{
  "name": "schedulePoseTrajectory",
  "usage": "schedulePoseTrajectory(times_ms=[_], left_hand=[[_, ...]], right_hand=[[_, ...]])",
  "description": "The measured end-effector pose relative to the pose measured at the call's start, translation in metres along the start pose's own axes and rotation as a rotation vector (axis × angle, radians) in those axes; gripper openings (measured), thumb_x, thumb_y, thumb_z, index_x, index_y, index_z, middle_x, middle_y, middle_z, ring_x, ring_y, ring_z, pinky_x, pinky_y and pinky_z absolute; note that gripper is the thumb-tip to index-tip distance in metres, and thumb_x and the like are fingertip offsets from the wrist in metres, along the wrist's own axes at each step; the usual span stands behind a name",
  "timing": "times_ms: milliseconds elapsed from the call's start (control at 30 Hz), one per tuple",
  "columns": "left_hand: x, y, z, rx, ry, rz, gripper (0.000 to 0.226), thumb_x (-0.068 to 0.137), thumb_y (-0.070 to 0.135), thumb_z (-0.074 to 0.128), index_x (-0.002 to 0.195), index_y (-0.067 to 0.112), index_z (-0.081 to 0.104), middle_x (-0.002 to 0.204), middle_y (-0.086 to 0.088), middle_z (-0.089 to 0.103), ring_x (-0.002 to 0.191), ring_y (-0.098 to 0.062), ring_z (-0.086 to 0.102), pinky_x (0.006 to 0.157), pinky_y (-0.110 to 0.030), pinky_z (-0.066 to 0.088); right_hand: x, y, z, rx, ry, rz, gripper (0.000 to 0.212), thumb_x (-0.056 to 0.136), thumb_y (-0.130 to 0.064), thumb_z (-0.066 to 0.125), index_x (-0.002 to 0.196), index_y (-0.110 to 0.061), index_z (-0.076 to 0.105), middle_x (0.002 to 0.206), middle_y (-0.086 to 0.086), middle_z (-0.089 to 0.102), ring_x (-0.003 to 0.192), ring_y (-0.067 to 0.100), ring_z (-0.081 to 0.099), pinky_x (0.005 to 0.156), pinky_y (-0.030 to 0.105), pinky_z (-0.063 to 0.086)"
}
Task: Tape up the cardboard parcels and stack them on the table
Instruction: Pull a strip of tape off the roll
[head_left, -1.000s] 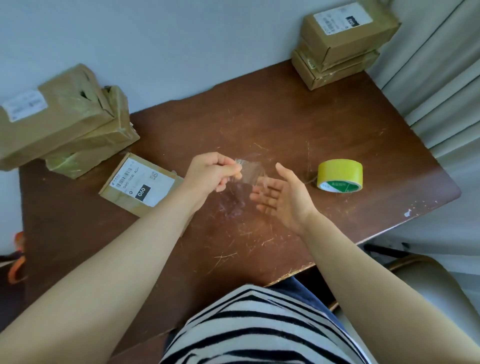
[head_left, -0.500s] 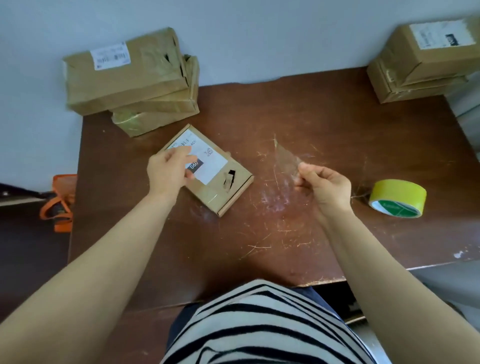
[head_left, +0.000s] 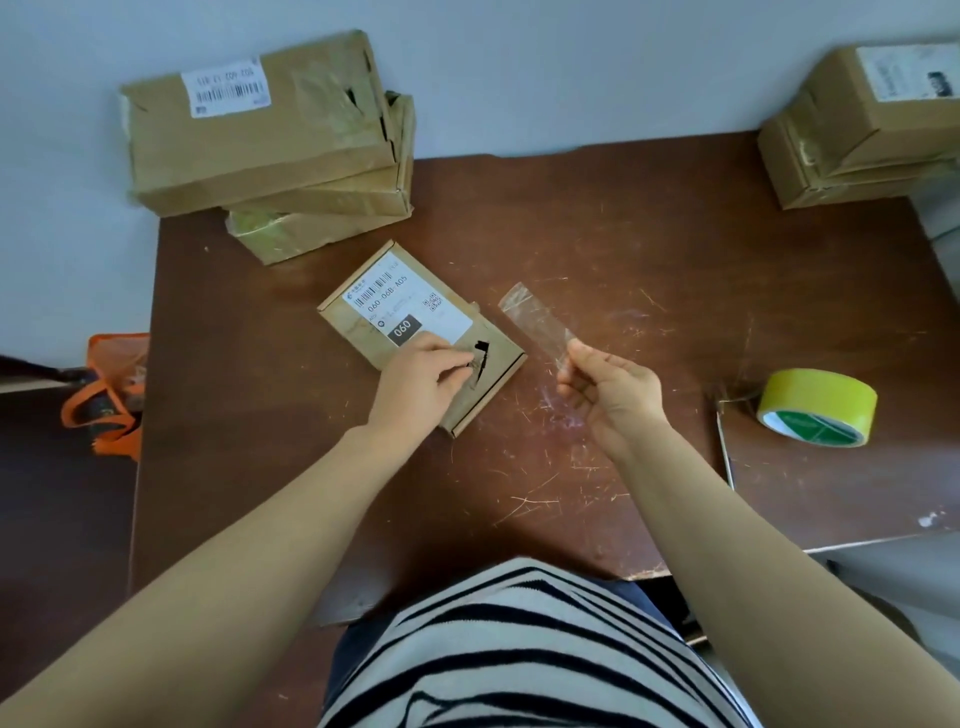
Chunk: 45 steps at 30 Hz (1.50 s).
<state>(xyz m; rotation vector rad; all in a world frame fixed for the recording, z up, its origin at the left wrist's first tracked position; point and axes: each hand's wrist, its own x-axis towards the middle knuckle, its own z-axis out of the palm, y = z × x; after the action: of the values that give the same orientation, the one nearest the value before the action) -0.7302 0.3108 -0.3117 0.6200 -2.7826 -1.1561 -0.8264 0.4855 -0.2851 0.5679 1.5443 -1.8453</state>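
Your right hand (head_left: 618, 395) pinches one clear tape strip (head_left: 537, 322). Your left hand (head_left: 415, 387) lies curled on one flat parcel (head_left: 410, 306) mid-table (head_left: 623, 249); whether it grips is unclear. Two parcel stacks, left (head_left: 260, 135) and right (head_left: 862, 135); one yellow roll (head_left: 818, 405).

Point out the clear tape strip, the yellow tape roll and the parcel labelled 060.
clear tape strip (head_left: 537, 322), head view, middle of the free length.
yellow tape roll (head_left: 826, 395), head view, outer yellow band.
parcel labelled 060 (head_left: 415, 306), head view, white shipping label on top.
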Motion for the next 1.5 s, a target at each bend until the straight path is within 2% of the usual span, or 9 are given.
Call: schedulePoseTrajectory(times_ms=[200,300,367,500,700,800,1000,1200,1500], left_hand=[[0.008,-0.003,0.003,0.177,0.036,0.131,0.024,0.079,0.011,0.075,0.103,0.009,0.074,0.093,-0.014,0.058,0.088,-0.033,0.054,0.077,-0.042,0.046],[0.017,-0.009,0.000,0.215,0.070,0.129,0.041,0.076,0.014,0.075,0.116,0.010,0.067,0.120,-0.014,0.056,0.112,-0.035,0.051,0.098,-0.047,0.035],[0.030,-0.015,-0.006,0.300,-0.121,0.115,0.070,0.077,0.024,0.068,0.142,0.017,0.043,0.152,-0.009,0.029,0.143,-0.029,0.017,0.115,-0.048,0.006],[0.052,-0.026,-0.017,0.577,-0.557,0.152,0.107,0.073,0.041,0.062,0.150,0.030,-0.011,0.156,0.004,-0.024,0.139,-0.013,-0.032,0.111,-0.047,-0.019],[0.042,-0.014,-0.009,0.539,-0.347,0.034,0.094,0.074,0.070,0.059,0.149,0.031,0.019,0.144,-0.005,0.018,0.135,-0.025,0.007,0.110,-0.041,0.019],[0.026,-0.013,0.002,0.513,-0.137,-0.066,0.085,0.070,0.073,0.060,0.138,0.028,0.039,0.133,-0.009,0.032,0.130,-0.029,0.018,0.109,-0.042,0.015],[0.026,-0.017,0.005,0.308,-0.059,0.049,0.058,0.073,0.060,0.068,0.116,0.024,0.053,0.121,-0.002,0.054,0.123,-0.025,0.039,0.113,-0.043,0.010],[0.024,-0.022,0.001,0.150,-0.040,0.097,0.025,0.072,0.039,0.079,0.085,0.021,0.070,0.109,0.005,0.051,0.118,-0.021,0.043,0.114,-0.042,0.000],[0.028,-0.017,0.002,0.184,-0.055,0.083,0.010,0.084,0.026,0.071,0.080,0.017,0.074,0.115,0.000,0.058,0.112,-0.022,0.049,0.108,-0.034,0.013]], right_hand=[[-0.006,0.021,0.020,0.080,0.022,0.113,0.011,0.082,-0.010,0.072,0.081,-0.001,0.065,0.060,0.006,0.066,0.053,0.013,0.062,0.052,0.021,0.054],[-0.007,0.030,0.025,0.202,0.055,0.178,0.010,0.083,-0.006,0.071,0.087,0.001,0.065,0.063,0.008,0.067,0.055,0.013,0.064,0.053,0.022,0.055],[-0.006,0.032,0.026,0.295,0.074,0.206,0.008,0.083,-0.004,0.070,0.087,0.001,0.064,0.064,0.009,0.068,0.055,0.014,0.066,0.053,0.023,0.055],[-0.003,0.031,0.024,0.396,0.062,0.240,0.018,0.081,-0.001,0.071,0.097,0.001,0.063,0.069,0.010,0.070,0.062,0.017,0.068,0.060,0.028,0.058],[0.008,0.027,0.033,0.223,-0.052,0.056,0.027,0.083,0.004,0.066,0.107,-0.007,0.060,0.093,0.008,0.065,0.088,0.017,0.065,0.085,0.033,0.054],[0.013,0.028,0.041,-0.001,-0.049,-0.131,0.033,0.084,0.008,0.063,0.112,-0.007,0.055,0.094,0.001,0.059,0.092,0.013,0.058,0.093,0.028,0.050],[0.016,0.037,0.052,-0.139,-0.018,-0.244,0.032,0.087,0.007,0.058,0.112,-0.013,0.054,0.098,-0.003,0.059,0.087,0.004,0.058,0.077,0.013,0.049],[0.008,0.038,0.041,0.059,0.084,-0.120,0.012,0.087,-0.003,0.066,0.092,-0.013,0.062,0.080,0.005,0.066,0.072,0.013,0.064,0.068,0.022,0.053],[-0.006,0.047,0.045,0.158,0.161,0.007,0.010,0.090,-0.005,0.063,0.099,-0.001,0.062,0.073,0.007,0.064,0.059,0.009,0.062,0.064,0.022,0.055]])
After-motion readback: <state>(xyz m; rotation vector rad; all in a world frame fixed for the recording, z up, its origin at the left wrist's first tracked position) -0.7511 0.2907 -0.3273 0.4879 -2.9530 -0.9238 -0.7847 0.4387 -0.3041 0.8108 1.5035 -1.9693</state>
